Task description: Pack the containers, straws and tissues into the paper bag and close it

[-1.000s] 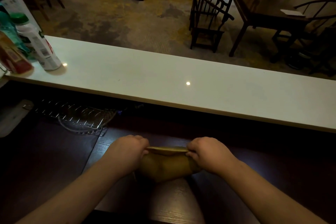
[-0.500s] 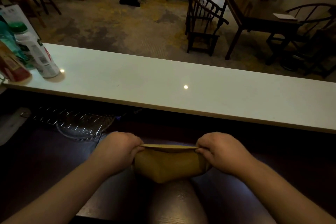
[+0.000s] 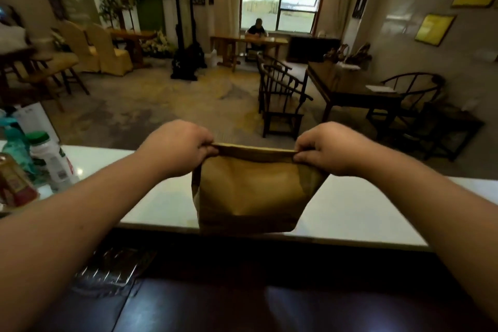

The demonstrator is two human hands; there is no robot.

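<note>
Both hands are pinching the folded top edge of the paper bag (image 3: 250, 188), the left hand (image 3: 177, 147) at its left corner and the right hand (image 3: 327, 147) at its right. They are holding the bag up over the near edge of the white tabletop (image 3: 350, 210). Closing looks done; setting it down gently seems next. Bottles (image 3: 54, 162) are standing far left.
</note>
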